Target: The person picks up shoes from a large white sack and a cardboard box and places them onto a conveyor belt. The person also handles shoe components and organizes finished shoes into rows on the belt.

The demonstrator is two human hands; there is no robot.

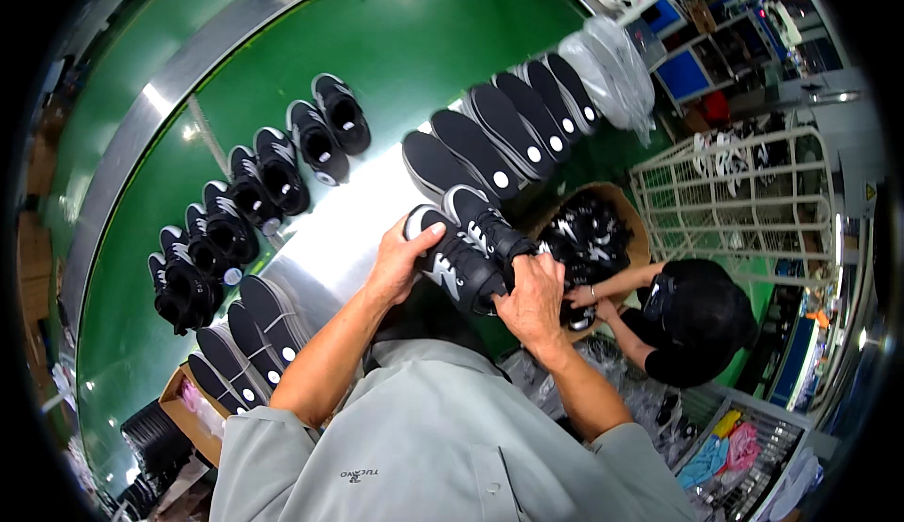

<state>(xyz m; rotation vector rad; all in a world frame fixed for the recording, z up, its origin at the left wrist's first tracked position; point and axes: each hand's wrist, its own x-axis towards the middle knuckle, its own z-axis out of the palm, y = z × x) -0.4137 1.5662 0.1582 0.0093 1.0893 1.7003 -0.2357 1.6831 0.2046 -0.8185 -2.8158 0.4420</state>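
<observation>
Between my hands is a pair of black sneakers with white and grey side markings, a left-hand sneaker (450, 260) and a right-hand sneaker (478, 221), side by side. My left hand (400, 260) grips the toe end of the left-hand one, thumb on top. At the heel openings, my right hand (534, 294) grips the pair, its fingertips partly hidden by the collars. Just beyond them, stacks of black insoles (466, 153) with round white stickers line the metal edge (350, 204). More insoles (259, 334), some tied with string, lie beside my left forearm.
Black sneakers (254, 183) stand in a slanting row on the green belt (405, 42). To my right, another person (692, 320) reaches into a carton (629, 213) of dark shoes. Beyond stands a white wire cart (734, 183). Clear plastic (610, 70) hangs at the belt's far end.
</observation>
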